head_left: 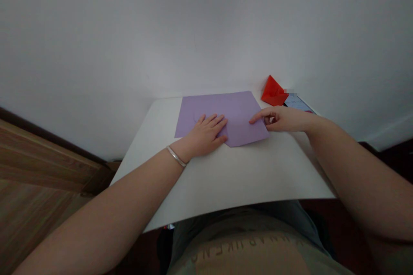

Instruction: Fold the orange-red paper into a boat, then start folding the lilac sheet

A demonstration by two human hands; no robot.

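Note:
A sheet of purple paper (222,105) lies on the white table, close to the wall. My left hand (208,135) rests flat on its lower middle, fingers spread, with a silver bangle at the wrist. At the paper's right side, my right hand (272,118) pinches the edge between thumb and fingers. The near right part of the sheet is lifted a little or folded over, and I cannot tell which. A folded red paper shape (273,92) stands just behind my right hand.
The white table (245,176) meets a pale wall (193,30) at the back. A phone or tablet with a lit screen (298,102) lies at the back right, partly behind the red shape. Wooden furniture (41,172) stands at the left.

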